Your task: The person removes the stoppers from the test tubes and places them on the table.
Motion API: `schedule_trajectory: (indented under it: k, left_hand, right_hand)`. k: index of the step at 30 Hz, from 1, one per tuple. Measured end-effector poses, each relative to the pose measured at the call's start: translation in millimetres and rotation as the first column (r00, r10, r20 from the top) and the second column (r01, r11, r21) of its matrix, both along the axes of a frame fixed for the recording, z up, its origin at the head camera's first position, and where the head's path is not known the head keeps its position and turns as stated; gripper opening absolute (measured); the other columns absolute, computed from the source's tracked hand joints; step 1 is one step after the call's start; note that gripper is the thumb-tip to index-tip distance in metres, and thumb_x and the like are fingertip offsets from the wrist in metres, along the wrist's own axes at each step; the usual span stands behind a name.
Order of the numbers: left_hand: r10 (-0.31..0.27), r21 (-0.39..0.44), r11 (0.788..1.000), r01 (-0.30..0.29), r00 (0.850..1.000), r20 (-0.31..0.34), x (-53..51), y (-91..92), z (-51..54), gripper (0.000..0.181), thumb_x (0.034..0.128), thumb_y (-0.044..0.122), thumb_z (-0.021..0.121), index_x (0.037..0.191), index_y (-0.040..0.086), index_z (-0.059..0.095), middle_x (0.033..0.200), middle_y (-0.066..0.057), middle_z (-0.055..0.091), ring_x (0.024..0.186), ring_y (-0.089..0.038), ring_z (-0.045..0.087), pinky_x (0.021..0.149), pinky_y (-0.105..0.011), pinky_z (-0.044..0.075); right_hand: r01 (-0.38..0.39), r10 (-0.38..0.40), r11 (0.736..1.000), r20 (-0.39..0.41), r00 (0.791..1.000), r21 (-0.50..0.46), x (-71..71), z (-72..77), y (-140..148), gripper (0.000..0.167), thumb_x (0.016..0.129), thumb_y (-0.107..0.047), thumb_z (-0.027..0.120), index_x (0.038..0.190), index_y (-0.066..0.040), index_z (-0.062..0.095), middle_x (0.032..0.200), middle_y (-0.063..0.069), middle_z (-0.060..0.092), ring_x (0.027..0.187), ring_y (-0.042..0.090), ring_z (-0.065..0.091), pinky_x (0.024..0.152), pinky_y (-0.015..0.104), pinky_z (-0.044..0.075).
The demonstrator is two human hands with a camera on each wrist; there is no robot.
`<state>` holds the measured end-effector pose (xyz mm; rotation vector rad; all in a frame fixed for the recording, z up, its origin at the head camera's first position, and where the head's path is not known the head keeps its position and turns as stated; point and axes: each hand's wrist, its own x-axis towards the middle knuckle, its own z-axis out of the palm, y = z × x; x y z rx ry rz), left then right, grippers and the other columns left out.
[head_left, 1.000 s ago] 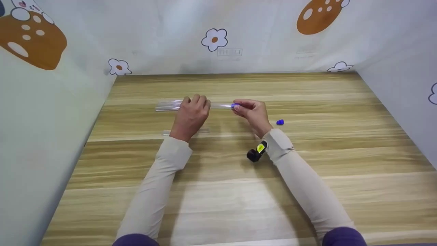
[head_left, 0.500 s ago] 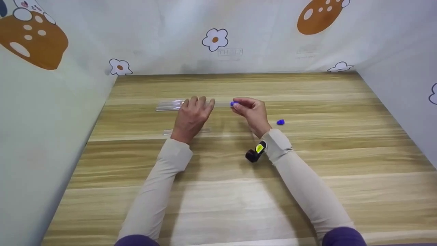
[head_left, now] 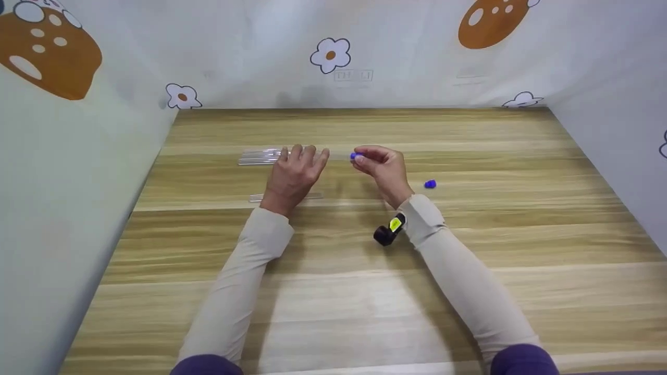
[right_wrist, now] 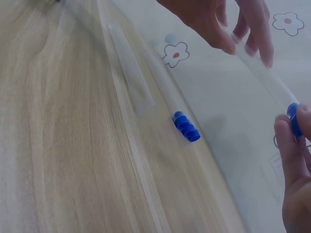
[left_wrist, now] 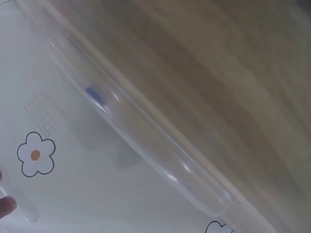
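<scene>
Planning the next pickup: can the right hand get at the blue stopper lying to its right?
Likely yes, once freed: the right hand pinches another blue stopper at the end of a clear tube, but nothing visible stands between it and the loose stopper.

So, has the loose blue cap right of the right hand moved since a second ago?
No: judged against the table's back edge, the blue cap stays put; the whole head view shifted slightly.
</scene>
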<state>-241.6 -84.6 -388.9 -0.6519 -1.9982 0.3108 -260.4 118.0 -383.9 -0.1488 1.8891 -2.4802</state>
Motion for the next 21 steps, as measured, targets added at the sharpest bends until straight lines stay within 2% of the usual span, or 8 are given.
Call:
schedule_trajectory:
  k: [5,9,12,15,21]
  left_hand:
    - [-0.021,-0.063,0.998,0.023,0.999,0.034,-0.9,-3.3,3.9,0.027,0.0862,0.002,0.063,0.108,0.015,0.068,0.089,-0.009,0.066,0.078,-0.025,0.066,0.067,-0.041,0.057]
    - [-0.036,-0.117,0.992,0.037,0.999,0.004,-2.1,-5.1,6.1,0.025,0.0872,0.004,0.063,0.109,0.014,0.069,0.089,-0.009,0.067,0.079,-0.024,0.067,0.067,-0.041,0.058]
    - [-0.044,-0.127,0.991,0.042,0.999,-0.015,-2.6,-4.9,5.2,0.024,0.0876,0.004,0.063,0.109,0.014,0.069,0.09,-0.009,0.067,0.079,-0.024,0.067,0.066,-0.041,0.058]
    - [-0.047,-0.118,0.992,0.046,0.999,-0.004,-2.0,-4.2,4.1,0.025,0.087,0.003,0.062,0.109,0.013,0.069,0.09,-0.01,0.068,0.078,-0.025,0.066,0.064,-0.041,0.058]
    - [-0.032,-0.126,0.991,0.039,0.998,0.061,0.9,-5.4,8.4,0.028,0.088,0.001,0.06,0.111,0.014,0.069,0.089,-0.01,0.066,0.078,-0.024,0.067,0.063,-0.039,0.057]
  right_hand:
    - [-0.021,0.02,1.0,0.021,1.0,0.015,0.1,-0.8,1.9,0.029,0.086,0.011,0.06,0.113,0.02,0.057,0.079,0.001,0.071,0.074,0.011,0.07,0.076,0.025,0.056]
    - [-0.065,0.066,0.998,0.087,0.994,-0.013,-0.4,1.4,4.7,0.034,0.088,0.01,0.057,0.119,0.022,0.051,0.082,0.003,0.071,0.075,0.012,0.071,0.077,0.025,0.056]
    - [-0.07,0.073,0.997,0.121,0.99,-0.024,-0.9,4.6,5.9,0.033,0.088,0.01,0.056,0.119,0.021,0.052,0.083,0.004,0.071,0.074,0.012,0.071,0.076,0.024,0.056]
    - [-0.054,0.054,0.999,0.108,0.993,-0.006,-0.6,6.2,5.8,0.029,0.087,0.011,0.058,0.115,0.019,0.055,0.081,0.003,0.071,0.073,0.012,0.071,0.075,0.025,0.056]
    - [-0.017,0.015,0.997,0.018,1.0,0.079,0.5,3.7,4.8,0.026,0.084,0.012,0.061,0.11,0.017,0.06,0.081,0.0,0.071,0.076,0.011,0.07,0.077,0.026,0.056]
